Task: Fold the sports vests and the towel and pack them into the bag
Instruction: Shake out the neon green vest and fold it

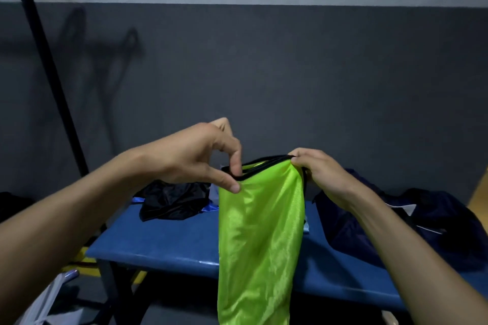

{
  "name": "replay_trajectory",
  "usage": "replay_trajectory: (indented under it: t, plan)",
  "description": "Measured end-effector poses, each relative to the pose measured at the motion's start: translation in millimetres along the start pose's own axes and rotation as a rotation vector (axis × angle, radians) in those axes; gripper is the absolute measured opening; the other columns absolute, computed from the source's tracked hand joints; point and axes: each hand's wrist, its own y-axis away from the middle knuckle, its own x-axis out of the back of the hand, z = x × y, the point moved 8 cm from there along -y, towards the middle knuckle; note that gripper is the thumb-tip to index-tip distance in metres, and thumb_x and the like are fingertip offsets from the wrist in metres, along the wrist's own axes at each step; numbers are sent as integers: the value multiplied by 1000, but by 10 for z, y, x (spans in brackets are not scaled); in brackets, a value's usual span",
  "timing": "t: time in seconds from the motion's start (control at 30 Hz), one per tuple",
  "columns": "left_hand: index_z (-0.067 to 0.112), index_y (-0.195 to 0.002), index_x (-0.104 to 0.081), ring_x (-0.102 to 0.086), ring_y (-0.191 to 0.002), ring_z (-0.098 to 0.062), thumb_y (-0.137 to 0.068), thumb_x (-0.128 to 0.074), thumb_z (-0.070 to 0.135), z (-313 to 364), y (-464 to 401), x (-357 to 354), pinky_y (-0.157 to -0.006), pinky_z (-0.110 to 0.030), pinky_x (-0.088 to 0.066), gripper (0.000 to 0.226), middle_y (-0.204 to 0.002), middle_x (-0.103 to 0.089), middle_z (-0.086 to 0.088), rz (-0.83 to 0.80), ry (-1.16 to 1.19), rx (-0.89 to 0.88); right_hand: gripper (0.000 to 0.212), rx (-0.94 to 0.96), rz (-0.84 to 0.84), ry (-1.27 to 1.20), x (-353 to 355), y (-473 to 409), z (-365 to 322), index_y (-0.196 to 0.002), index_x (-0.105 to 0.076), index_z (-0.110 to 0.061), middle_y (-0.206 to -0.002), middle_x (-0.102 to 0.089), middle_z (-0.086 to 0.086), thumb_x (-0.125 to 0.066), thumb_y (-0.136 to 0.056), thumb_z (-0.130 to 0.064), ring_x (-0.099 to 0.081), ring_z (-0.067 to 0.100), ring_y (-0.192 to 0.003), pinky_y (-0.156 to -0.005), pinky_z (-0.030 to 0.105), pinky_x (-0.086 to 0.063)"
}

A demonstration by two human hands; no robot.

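**A:** Why was the shiny lime-green sports vest with black trim [260,232] held up in the air like that?

**B:** To let it hang straight, I'd judge. The left hand [195,158] pinched the black-edged top at its nine o'clock corner between thumb and forefinger, the other fingers loose. The right hand [320,174] was closed round the three o'clock corner, fabric bunched in the fist. With the top edge stretched between them, the cloth dropped in a long narrow panel, apparently already doubled lengthwise, which would make the next fold easier.

**A:** And where did it hang?

**B:** In front of the blue padded bench [169,248], its lower end falling past the bench's near edge and out of view at six o'clock. It looked clear of the top.

**A:** What else was about?

**B:** A crumpled black glossy garment [171,200] lay on the bench at nine o'clock from the vest, with a bit of bright blue cloth [137,200] showing under it. The dark navy fabric bag [412,227] slumped at three o'clock, partly behind the right forearm. A black slanted pole [45,60] stood off at ten o'clock.

**A:** Anything in the way?

**B:** The bench middle looked free enough for laying the vest down. The bag's opening I couldn't make out, and I couldn't pick out the towel for certain.
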Motion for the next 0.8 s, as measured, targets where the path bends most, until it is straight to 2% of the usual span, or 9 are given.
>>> replay_trajectory:
  t: [0.07, 0.13, 0.23, 0.33, 0.47, 0.57, 0.7, 0.8]
  plan:
    - [32, -81, -72, -49, -94, -10, -74, -85, 48, 101, -10, 20, -77, -31, -46, 22, -83, -65, 16, 28, -198, -100, 28, -2, 25, -8, 3, -3, -5, -78, -59, -13, -72, -54, 0, -45, -102, -8, -50, 11, -67, -67, 29, -37]
    - [32, -83, -71, -42, -90, -7, -79, -80, 54, 173, 19, 19, -77, -35, -45, 24, -81, -64, 20, 51, -412, -174, 30, -8, 49, -23, 41, 9, -8, -77, -59, -14, -69, -55, -4, -45, -102, -8, -51, 9, -65, -66, 28, -38]
    - [36, -89, -73, -38, -92, -8, -88, -68, 57, 252, 115, -17, -76, -38, -43, 22, -85, -63, 23, 55, -566, -214, 30, 3, 65, -18, 85, 36, -40, -77, -60, -15, -67, -55, -6, -45, -102, -8, -51, 8, -63, -66, 29, -38]
    - [38, -91, -73, -39, -95, -8, -92, -62, 56, 354, 174, -75, -75, -36, -41, 21, -88, -62, 24, 30, -607, -268, 29, 3, 72, -28, 104, 48, -86, -77, -61, -16, -68, -56, -4, -46, -101, -9, -52, 9, -63, -67, 31, -39]
    - [37, -86, -73, -43, -96, -12, -90, -64, 57, 473, 199, -30, -75, -38, -41, 22, -87, -59, 22, 64, -633, -290, 25, 12, 52, -12, 83, 99, -198, -82, -60, -14, -70, -54, -3, -46, -102, -11, -51, 8, -64, -68, 30, -39]
    - [34, -80, -67, -43, -92, -11, -89, -68, 58, 494, 232, 26, -73, -38, -41, 26, -83, -55, 21, 88, -632, -270, 20, 24, 64, -8, 96, 146, -259, -88, -60, -11, -72, -52, -2, -46, -102, -11, -50, 8, -64, -67, 28, -38]
    - [30, -74, -58, -39, -83, -6, -84, -74, 60, 471, 322, 56, -72, -35, -43, 35, -71, -50, 17, 136, -513, -219, 20, 26, 64, -14, 99, 199, -290, -88, -60, -11, -72, -53, -3, -46, -103, -11, -50, 8, -65, -66, 27, -39]
    - [30, -72, -54, -41, -79, -8, -86, -65, 66, 422, 400, 47, -68, -32, -42, 40, -68, -49, 17, 190, -548, -156, 21, 32, 63, -2, 74, 209, -315, -87, -60, -13, -74, -52, 0, -47, -103, -14, -50, 12, -68, -67, 29, -39]
